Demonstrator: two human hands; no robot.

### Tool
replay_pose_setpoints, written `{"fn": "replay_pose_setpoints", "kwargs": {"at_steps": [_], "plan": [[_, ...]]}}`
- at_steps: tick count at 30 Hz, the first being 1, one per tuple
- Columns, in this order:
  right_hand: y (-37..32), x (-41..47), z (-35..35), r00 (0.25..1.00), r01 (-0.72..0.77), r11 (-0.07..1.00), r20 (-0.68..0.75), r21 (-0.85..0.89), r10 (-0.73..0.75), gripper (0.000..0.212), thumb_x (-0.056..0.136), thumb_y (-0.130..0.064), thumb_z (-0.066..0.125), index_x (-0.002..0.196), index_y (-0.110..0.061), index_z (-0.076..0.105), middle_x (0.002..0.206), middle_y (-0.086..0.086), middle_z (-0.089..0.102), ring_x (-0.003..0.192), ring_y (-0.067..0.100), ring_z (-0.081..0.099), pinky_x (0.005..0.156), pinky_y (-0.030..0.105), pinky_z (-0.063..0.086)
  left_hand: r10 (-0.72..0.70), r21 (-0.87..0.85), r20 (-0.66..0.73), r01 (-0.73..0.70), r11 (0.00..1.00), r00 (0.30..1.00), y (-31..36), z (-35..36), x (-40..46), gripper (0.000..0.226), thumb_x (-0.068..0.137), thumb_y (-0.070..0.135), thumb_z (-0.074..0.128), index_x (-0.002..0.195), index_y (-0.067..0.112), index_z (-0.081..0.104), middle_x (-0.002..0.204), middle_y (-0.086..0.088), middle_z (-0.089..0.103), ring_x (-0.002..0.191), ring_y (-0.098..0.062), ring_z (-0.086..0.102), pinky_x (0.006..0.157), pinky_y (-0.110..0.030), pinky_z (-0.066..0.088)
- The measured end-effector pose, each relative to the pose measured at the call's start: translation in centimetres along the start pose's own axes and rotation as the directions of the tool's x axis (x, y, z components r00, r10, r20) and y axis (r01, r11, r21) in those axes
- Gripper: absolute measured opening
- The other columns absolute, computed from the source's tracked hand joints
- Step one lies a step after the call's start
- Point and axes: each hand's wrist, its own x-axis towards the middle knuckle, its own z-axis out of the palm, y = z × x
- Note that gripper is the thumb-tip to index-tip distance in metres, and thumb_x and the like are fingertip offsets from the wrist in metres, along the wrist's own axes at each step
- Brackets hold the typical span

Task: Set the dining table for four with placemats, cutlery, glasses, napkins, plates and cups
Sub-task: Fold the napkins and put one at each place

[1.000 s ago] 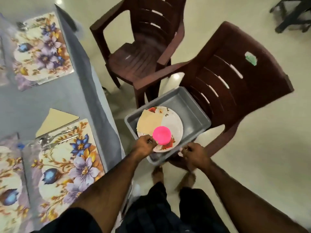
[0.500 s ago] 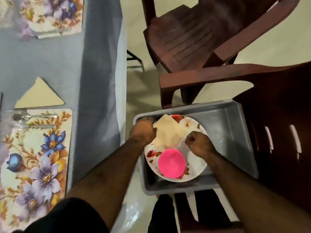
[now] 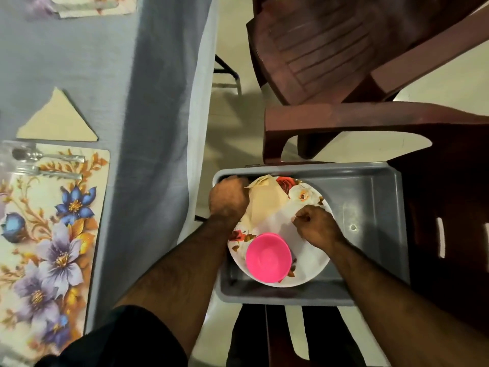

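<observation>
A grey plastic tub (image 3: 370,197) rests on a dark red chair. In it lies a white floral plate (image 3: 307,193) carrying a folded beige napkin (image 3: 266,205) and an upturned pink cup (image 3: 268,257). My left hand (image 3: 229,198) is closed at the plate's left rim, against the napkin's edge. My right hand (image 3: 316,226) is curled into a fist on the plate's middle, just right of the napkin; what its fingers pinch is hidden. On the table at left, a floral placemat (image 3: 50,234) holds a spoon (image 3: 45,155) and a fork (image 3: 50,174), with a triangular napkin (image 3: 57,120) beside it.
The grey tablecloth's edge (image 3: 169,128) hangs close to the tub's left side. A second dark red chair (image 3: 330,54) stands beyond the tub. Another placemat (image 3: 98,5) shows at the top left. A clear glass (image 3: 6,165) stands at the near placemat's left end.
My right hand left the tub's near rim and came onto the plate's middle. My left hand slid along the plate's rim to its far left side. My view dropped closer.
</observation>
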Motion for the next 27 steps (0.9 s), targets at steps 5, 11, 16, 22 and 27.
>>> {"fn": "replay_pose_setpoints", "kwargs": {"at_steps": [5, 11, 16, 22, 27], "plan": [[-2.1, -1.9, -2.4, 0.999, -0.024, 0.989, -0.043, 0.144, 0.030, 0.033, 0.090, -0.032, 0.079, 0.121, -0.021, 0.072, 0.122, -0.001, 0.071, 0.112, 0.024, 0.066, 0.093, 0.031, 0.051, 0.041, -0.378, 0.106, 0.002, 0.926, 0.993, -0.5, -2.8, -1.8, 0.008, 0.087, 0.028, 0.077, 0.094, 0.031, 0.073, 0.095, 0.005, 0.077, 0.089, -0.020, 0.071, 0.078, -0.033, 0.059], [-6.4, -4.5, -5.6, 0.971, 0.238, 0.930, -0.056, 0.282, -0.232, 0.075, 0.077, -0.023, 0.093, 0.141, -0.030, 0.054, 0.130, -0.015, 0.055, 0.115, 0.011, 0.053, 0.091, 0.028, 0.050, 0.097, -0.706, 0.256, 0.118, 0.698, 0.962, 0.1, -6.7, -3.5, 0.043, 0.074, 0.009, 0.094, 0.109, 0.019, 0.072, 0.094, 0.009, 0.075, 0.080, -0.003, 0.071, 0.066, -0.020, 0.057], [-8.0, -5.0, -7.4, 0.966, 0.224, 0.926, 0.054, 0.304, -0.251, 0.050, 0.082, -0.023, 0.089, 0.128, -0.020, 0.069, 0.111, -0.015, 0.069, 0.095, 0.005, 0.066, 0.084, 0.027, 0.062, 0.106, -0.794, 0.295, 0.182, 0.580, 0.950, 0.4, -8.5, -3.8, 0.043, 0.070, 0.008, 0.097, 0.103, 0.026, 0.074, 0.089, 0.012, 0.077, 0.074, 0.002, 0.072, 0.059, -0.016, 0.055], [-4.6, -5.5, -8.7, 0.988, 0.140, 0.944, -0.102, 0.300, -0.115, 0.020, 0.083, -0.022, 0.088, 0.098, -0.017, 0.075, 0.094, -0.001, 0.077, 0.085, 0.022, 0.074, 0.076, 0.040, 0.065, 0.038, -0.727, 0.328, 0.226, 0.649, 0.944, -0.6, -6.8, -4.4, 0.044, 0.077, 0.018, 0.094, 0.117, 0.020, 0.075, 0.107, 0.003, 0.079, 0.099, -0.020, 0.076, 0.084, -0.039, 0.064], [-2.6, -8.0, -8.4, 0.993, 0.065, 0.981, -0.109, 0.185, -0.045, 0.032, 0.082, -0.028, 0.088, 0.108, -0.016, 0.075, 0.098, 0.000, 0.076, 0.087, 0.020, 0.073, 0.080, 0.044, 0.064, 0.050, -0.427, 0.379, 0.127, 0.895, 0.924, -0.7, -6.4, -6.9, 0.076, 0.075, 0.044, 0.092, 0.142, 0.031, 0.058, 0.135, 0.006, 0.066, 0.120, -0.022, 0.063, 0.097, -0.036, 0.054]]}}
